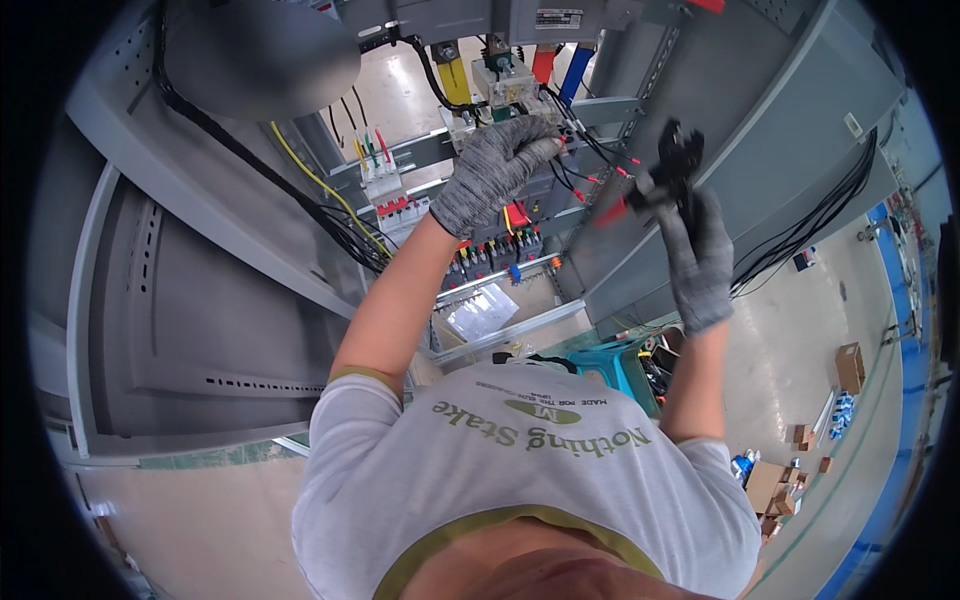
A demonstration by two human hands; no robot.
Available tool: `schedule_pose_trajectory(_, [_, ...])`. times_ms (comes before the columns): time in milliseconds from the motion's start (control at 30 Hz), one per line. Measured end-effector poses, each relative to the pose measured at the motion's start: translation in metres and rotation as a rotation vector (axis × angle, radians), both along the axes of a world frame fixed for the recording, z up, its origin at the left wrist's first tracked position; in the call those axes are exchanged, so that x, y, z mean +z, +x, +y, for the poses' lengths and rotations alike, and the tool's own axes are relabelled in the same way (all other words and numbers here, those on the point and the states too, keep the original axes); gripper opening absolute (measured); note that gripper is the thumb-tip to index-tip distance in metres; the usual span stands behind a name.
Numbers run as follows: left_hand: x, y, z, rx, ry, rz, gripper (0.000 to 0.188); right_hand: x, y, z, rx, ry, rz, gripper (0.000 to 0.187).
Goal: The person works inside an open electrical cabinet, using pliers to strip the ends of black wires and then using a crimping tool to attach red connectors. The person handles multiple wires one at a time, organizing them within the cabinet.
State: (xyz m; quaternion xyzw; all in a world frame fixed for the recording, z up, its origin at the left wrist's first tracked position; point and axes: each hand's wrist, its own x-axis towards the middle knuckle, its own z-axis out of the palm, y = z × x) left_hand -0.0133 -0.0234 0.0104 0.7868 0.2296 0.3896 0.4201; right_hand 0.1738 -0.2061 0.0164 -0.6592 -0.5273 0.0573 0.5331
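My left hand (495, 170), in a grey knit glove, reaches into the open electrical cabinet in front of a clear-covered terminal part (503, 80). Thumb and fingertips pinch together at a small red wire end. Several black wires with red tips (598, 150) hang just right of those fingers. To the right, my right hand (697, 262), also gloved, is closed around crimping pliers (680, 155) with a black head and a red handle. The pliers are smeared by motion, and their jaws point away from me, apart from the wires.
A small breaker (395, 205) with loose wires stands left of my left hand, and a lower terminal row (497, 255) below it. The cabinet door (220, 320) swings out at left. A black cable bundle (825, 220) hangs at right. A teal tool box (625, 370) sits below.
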Motion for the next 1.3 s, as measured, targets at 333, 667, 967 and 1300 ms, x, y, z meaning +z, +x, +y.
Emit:
schedule_pose_trajectory(333, [-0.007,0.012,-0.002,0.017,-0.093,-0.143,0.021,-0.149,0.036,-0.099,0.401,-0.802,0.969,0.048])
schedule_pose_trajectory(667, [-0.002,0.016,-0.009,0.071,-0.091,-0.121,0.021,-0.158,-0.014,-0.107,0.584,-0.739,0.622,0.064])
schedule_pose_trajectory(967, [0.000,0.011,-0.007,0.056,-0.108,-0.158,0.018,0.018,0.021,0.000,0.128,-0.389,-0.486,0.081])
schedule_pose_trajectory(1300, [-0.012,0.009,-0.001,0.028,-0.106,-0.229,0.017,0.025,0.023,0.049,0.138,-0.414,-0.796,0.083])
